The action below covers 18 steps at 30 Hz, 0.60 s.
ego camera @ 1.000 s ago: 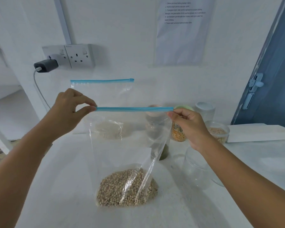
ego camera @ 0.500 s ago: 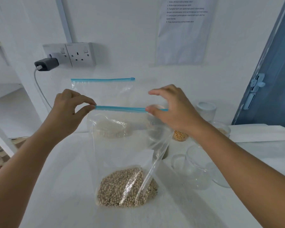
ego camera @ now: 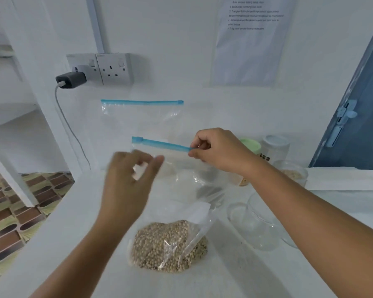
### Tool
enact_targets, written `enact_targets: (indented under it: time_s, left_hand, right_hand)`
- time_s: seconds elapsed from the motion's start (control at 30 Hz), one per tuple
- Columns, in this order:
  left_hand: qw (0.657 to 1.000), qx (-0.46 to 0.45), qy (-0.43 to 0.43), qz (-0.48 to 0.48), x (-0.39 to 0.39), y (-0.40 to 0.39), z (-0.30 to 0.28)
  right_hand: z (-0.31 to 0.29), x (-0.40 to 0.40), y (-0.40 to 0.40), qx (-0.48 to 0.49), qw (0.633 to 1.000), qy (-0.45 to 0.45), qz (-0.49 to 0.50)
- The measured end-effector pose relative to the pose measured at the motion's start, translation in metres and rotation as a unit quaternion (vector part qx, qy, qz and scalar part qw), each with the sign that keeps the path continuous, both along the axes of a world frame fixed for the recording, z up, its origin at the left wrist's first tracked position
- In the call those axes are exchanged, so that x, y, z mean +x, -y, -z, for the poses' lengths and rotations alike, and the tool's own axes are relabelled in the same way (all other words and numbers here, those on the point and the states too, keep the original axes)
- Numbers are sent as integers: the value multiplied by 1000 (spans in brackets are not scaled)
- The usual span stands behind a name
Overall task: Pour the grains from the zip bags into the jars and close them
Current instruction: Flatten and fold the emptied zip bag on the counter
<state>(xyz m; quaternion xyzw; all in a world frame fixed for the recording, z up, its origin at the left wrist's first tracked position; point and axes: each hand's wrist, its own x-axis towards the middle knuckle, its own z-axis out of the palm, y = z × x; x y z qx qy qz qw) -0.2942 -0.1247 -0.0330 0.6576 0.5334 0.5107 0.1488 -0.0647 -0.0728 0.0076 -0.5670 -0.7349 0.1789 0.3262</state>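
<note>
On the white counter point(ego camera: 78, 244) stands a clear zip bag point(ego camera: 177, 190), its heap of pale grains point(ego camera: 159, 246) settled at the bottom; the right hand point(ego camera: 220, 151) pinches the blue zip strip point(ego camera: 159, 143) at its right end, thumb and fingers curled round it, so the bag hangs upright from that grip; the left hand point(ego camera: 127, 179) is blurred, just below and left of the strip, fingers loosely spread and holding nothing; a second zip bag point(ego camera: 142, 117) leans against the wall behind; to the right lies an empty clear jar point(ego camera: 252, 224) — beyond it a green-lidded jar point(ego camera: 251, 145) and a white-lidded jar point(ego camera: 276, 145), both partly hidden.
</note>
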Motion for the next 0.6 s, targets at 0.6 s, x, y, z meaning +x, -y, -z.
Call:
enact_targets:
  time_s: [0.6]
  left_hand:
    - [903,-247,348,55,47,-8,-20]
  right_hand:
    - [-13,-11,26,-119,985,-112,-51]
